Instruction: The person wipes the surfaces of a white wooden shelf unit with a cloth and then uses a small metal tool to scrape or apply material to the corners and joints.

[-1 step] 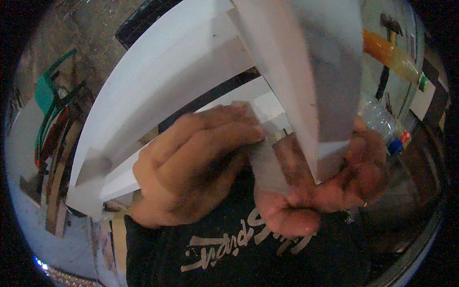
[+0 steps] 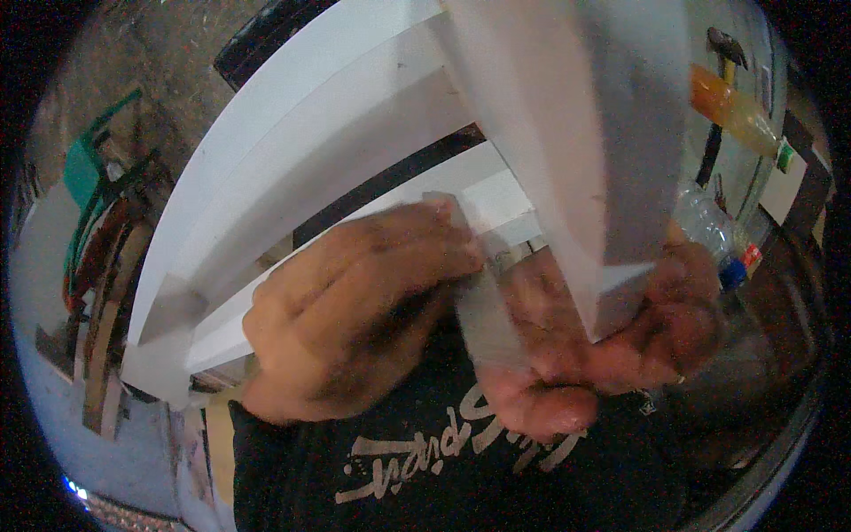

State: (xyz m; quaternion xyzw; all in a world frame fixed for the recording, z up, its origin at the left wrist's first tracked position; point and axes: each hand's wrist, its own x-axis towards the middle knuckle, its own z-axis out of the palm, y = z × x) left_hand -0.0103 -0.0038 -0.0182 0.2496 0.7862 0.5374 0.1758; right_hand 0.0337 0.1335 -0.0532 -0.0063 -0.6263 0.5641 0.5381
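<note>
A pale flat strip (image 2: 489,324) spans the gap between my hands, slanting down to the right. My left hand (image 2: 355,306), blurred, is closed with its fingertips pinching the strip's upper edge. My right hand (image 2: 612,355) curls around the strip's lower end, its fingers bent. A white board (image 2: 541,133) rises toward me over the right hand and hides part of it; its pointed lower corner lies against those fingers. Behind the left hand extends a white frame (image 2: 266,168) with long straight bars and an open gap between them. The strip's material cannot be told.
On the right lie a hammer (image 2: 729,49), a bottle of orange liquid (image 2: 731,111) and a clear plastic bottle (image 2: 705,222) with a blue cap. At the left are a green plastic object (image 2: 84,173) and several wooden pieces (image 2: 115,328). My dark shirt (image 2: 425,426) is just below the hands.
The white board has shifted slightly right, covering more of the orange bottle. The strip and the left fingertips have moved a little left. Both hands keep their hold.
</note>
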